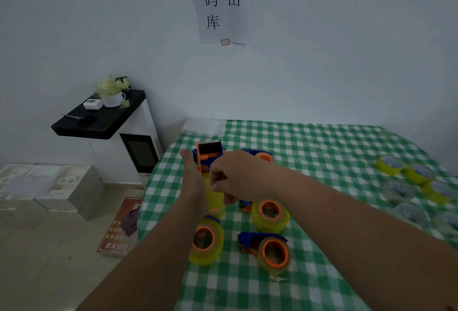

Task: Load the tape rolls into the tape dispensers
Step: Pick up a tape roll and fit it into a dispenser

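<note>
Both hands were raised over the left edge of the tabletop [322, 142]. The left hand [193, 177] was closed around an orange-and-blue tape dispenser [209, 153], held upright. The right hand [238, 174] pinched a strip of yellowish tape [214, 199] hanging below the dispenser. Three loaded dispensers [270, 214] lay near the front left corner, just beside each other. Loose tape rolls [418, 173] were grouped along the right edge, well apart from the hands.
</note>
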